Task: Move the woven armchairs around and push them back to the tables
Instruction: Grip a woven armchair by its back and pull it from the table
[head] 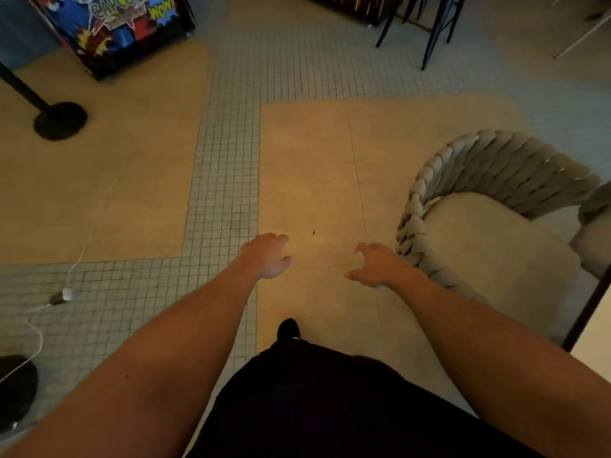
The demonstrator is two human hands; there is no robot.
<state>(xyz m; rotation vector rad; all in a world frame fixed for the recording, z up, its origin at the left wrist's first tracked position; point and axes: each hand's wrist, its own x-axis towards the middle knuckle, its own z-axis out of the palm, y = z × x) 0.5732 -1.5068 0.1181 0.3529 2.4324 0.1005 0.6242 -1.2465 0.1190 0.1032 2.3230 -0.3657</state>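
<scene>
Reaching out with both hands empty: left hand (267, 256) and right hand (380, 264) hover over bare floor, fingers spread, gripping nothing. One armchair (489, 206) sits just right of the right hand, untouched. Table edge (591, 338) at far right; chair looks near it, not clearly tucked in. Push probably pending.

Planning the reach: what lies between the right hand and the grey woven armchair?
Nothing in the head view: the right hand hangs open, its wrist edge right by the grey woven armchair's braided arm, with only tan floor below.
</scene>
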